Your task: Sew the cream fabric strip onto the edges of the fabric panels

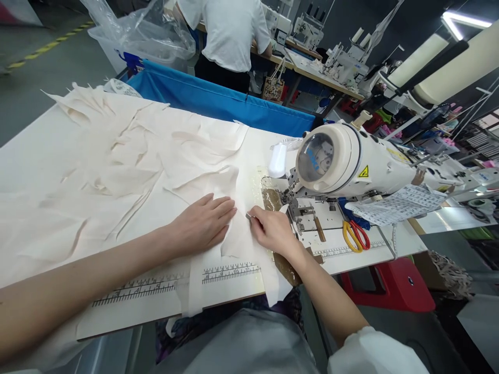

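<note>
The left hand (208, 222) lies palm down in the head view I'm working from, fingers extended and close together, flat on a cream cloth piece (237, 240) near the table's front edge. The right hand (273, 228) faces it just to the right, thumb and forefinger pinched on a small grey object (248, 215), metallic by its look; too little of it shows for me to tell what it is. The cloth lies between my two hands, above the printed ruler (232, 272) that runs along the front edge of the table (120, 318), and a pale strip (277, 285) hangs over that edge below my right wrist. More loose cloth (128, 156) spreads toward the far left corner. The sewing machine (331, 156) stands at the right end, with scissors (356, 236) and a wooden-handled tool (318, 227) by its base. I judge the step in hand to be steadying the cloth and dressing its edge by hand, clear of the needle area. As I read it, the next move calls for light, even pressure from the left while the right works finely, without dragging the layers into creases.
</note>
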Motion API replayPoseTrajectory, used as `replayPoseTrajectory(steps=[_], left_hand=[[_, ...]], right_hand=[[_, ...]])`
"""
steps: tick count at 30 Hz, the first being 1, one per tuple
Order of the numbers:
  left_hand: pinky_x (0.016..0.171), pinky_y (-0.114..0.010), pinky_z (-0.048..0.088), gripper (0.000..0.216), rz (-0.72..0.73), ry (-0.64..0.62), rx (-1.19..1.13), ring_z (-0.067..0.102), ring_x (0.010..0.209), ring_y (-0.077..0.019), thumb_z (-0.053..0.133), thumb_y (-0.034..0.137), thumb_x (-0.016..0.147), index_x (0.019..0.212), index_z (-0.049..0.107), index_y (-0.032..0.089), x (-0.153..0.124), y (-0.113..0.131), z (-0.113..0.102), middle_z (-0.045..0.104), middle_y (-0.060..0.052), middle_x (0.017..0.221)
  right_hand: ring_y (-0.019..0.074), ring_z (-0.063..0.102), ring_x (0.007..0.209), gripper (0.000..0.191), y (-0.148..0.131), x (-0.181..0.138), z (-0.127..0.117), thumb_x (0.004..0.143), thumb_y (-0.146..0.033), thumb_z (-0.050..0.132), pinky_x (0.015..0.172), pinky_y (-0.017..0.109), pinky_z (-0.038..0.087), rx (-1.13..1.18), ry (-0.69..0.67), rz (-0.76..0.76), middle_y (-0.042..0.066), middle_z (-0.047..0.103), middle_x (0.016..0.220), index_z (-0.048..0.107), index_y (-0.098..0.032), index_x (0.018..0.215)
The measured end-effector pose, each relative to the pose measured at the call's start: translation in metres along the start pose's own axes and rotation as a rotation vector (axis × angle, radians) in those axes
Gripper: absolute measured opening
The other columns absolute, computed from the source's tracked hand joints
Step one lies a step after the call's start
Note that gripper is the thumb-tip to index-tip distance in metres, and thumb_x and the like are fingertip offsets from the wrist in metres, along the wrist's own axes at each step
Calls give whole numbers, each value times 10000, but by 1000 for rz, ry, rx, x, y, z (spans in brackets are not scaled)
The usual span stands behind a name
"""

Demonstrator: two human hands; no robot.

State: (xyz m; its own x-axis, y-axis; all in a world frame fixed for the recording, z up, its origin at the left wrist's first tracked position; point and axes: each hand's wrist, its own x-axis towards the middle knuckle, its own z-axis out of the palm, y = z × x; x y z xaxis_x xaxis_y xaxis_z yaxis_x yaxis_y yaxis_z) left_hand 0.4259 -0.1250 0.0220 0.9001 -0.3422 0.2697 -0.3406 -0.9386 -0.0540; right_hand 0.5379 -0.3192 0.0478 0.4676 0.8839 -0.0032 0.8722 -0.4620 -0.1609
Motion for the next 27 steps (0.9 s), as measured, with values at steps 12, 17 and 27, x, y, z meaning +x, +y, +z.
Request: replayPoseTrajectory(steps=[12, 17, 27], left_hand=[[1088, -511, 442, 436, 19, 16, -53, 587, 1253, -338, 367, 235, 1007, 1269, 646, 25, -6, 15, 5, 643, -220, 1320], [1104, -499, 419, 409, 10, 17, -46, 565, 1280, -336, 421, 233, 995, 1293, 630, 48, -7, 15, 6, 617, -217, 1358], [1089, -471, 409, 410, 11, 6, -41, 558, 1278, -329, 420, 240, 985, 1284, 627, 51, -6, 15, 8, 628, -214, 1332]], right_hand=[[215, 716, 868, 217, -9, 4, 8, 1026, -187, 400, 685, 279, 430, 109, 133, 44, 64, 771, 982, 584, -189, 1141], [219, 728, 797, 165, -7, 13, 14, 1013, -184, 447, 622, 278, 408, 128, 84, 53, 39, 784, 933, 581, -198, 1108], [210, 725, 824, 181, -10, 18, 15, 1029, -194, 428, 615, 276, 383, 102, 52, 54, 34, 784, 987, 576, -215, 1131]])
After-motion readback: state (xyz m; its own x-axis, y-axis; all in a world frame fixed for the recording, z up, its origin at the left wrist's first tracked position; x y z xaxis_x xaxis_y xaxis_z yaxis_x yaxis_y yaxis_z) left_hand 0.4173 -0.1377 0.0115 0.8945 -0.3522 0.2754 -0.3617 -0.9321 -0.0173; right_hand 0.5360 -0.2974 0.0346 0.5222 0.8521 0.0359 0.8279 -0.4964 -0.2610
